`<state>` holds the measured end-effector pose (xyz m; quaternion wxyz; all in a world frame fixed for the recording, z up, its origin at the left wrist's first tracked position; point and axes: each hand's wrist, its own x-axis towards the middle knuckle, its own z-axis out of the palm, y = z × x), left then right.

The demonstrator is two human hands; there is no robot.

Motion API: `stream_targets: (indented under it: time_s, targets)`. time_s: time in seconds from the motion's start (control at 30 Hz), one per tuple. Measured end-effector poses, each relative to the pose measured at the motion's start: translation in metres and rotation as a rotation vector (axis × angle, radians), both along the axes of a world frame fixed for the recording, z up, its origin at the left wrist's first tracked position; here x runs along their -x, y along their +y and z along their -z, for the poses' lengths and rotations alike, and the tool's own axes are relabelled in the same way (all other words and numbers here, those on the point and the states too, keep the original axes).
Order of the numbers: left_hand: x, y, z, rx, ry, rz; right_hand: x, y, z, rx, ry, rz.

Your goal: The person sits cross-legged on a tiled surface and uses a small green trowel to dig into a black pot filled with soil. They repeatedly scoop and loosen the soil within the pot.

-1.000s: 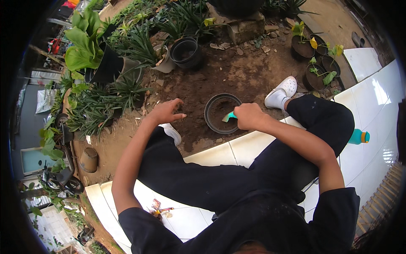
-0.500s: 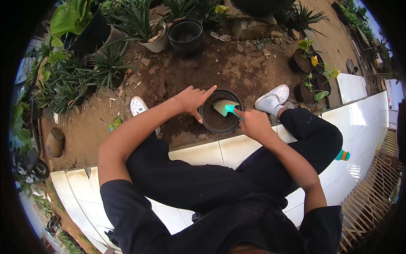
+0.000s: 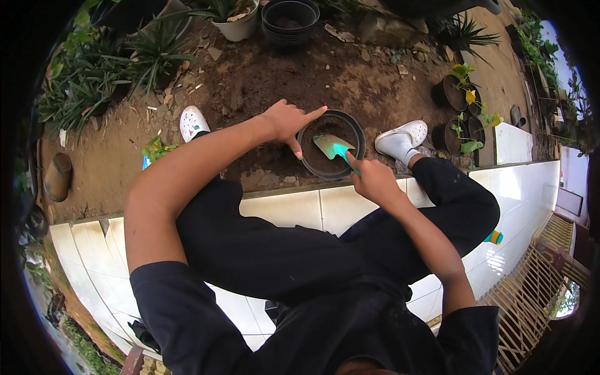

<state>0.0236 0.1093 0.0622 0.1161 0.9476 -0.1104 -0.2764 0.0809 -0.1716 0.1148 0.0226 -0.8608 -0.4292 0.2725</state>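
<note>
Sat at the edge of white floor tiles (image 3: 281, 209), in black clothes, facing a patch of bare brown soil (image 3: 369, 81). Grasped a small trowel (image 3: 339, 150) in the right hand (image 3: 377, 181), with fingers closed around its teal handle. Angled the metal blade down inside a round black pot (image 3: 360, 136), pointing it toward the far left of the mouth. Spread the left hand (image 3: 285, 124) wide and unclenched at the pot's left side, with the index finger stretched out to the far rim and the thumb at the left rim. Had the pot on the soil just beyond the tiles, between a white left shoe (image 3: 193, 123) and a white right shoe (image 3: 403, 134). Had, farther out, a stack of black pots (image 3: 290, 39), just right of a whitish pot (image 3: 237, 29) with a spiky plant. Had seedlings in black containers (image 3: 445, 95) near the right shoe, a teal bottle with an orange cap (image 3: 494, 237) partly hidden by the right knee, and a slatted rack (image 3: 519, 300) at the lower right.
</note>
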Motion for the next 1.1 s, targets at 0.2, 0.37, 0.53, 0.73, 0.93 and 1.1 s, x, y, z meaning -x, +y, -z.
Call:
stream_targets:
  time_s: [0.2,0.37,0.53,0.73,0.93,1.1]
  targets:
    - [0.01,-0.001,-0.001,-0.025,0.008,-0.055,-0.008,0.011,-0.038,-0.088,0.02,0.016]
    - [0.003,-0.004,0.001,-0.051,-0.038,-0.025,-0.004,-0.003,0.002,-0.043,-0.059,-0.138]
    - [0.008,-0.001,0.0,-0.054,0.006,-0.048,-0.018,0.021,-0.06,-0.035,-0.021,-0.196]
    - [0.005,-0.003,-0.001,-0.075,-0.018,-0.022,-0.023,0.01,-0.015,-0.134,-0.086,-0.304]
    - [0.007,-0.003,0.0,-0.088,-0.017,-0.028,-0.022,0.022,-0.043,-0.135,-0.139,-0.328]
    - [0.005,-0.003,0.002,-0.107,-0.052,-0.009,-0.017,0.033,-0.012,-0.16,-0.191,-0.431]
